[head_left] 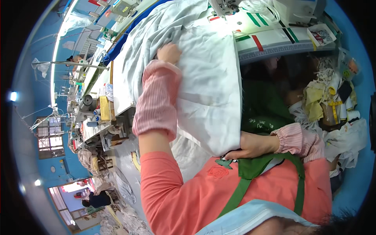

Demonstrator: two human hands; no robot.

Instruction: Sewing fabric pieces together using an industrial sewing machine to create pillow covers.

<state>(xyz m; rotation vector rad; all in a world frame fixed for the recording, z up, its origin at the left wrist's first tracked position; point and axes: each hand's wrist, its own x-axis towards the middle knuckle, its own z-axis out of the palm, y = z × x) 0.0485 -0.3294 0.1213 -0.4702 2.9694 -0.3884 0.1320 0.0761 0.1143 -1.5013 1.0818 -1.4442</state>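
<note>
A large piece of white fabric [209,78] drapes from the sewing table down to my lap, its straight right edge hanging past the table. My left hand [169,53] presses on it at the upper left, fingers curled into a gathered fold; the fingertips are hidden. Near my waist my right hand [253,145] grips the fabric's lower right corner between thumb and fingers. The fabric's upper end lies beside the sewing machine head [225,7], under a bright lamp glow. Pink ribbed sleeve covers [156,100] are on both forearms, and a green apron [256,166] is at my front.
A ruler strip [290,52] runs along the table's front edge, with coloured tape marks behind it. A small box of bits [322,35] stands at the right corner. Thread spools and scraps [337,98] hang at the right. Other machines [88,103] and a person [98,199] are farther left.
</note>
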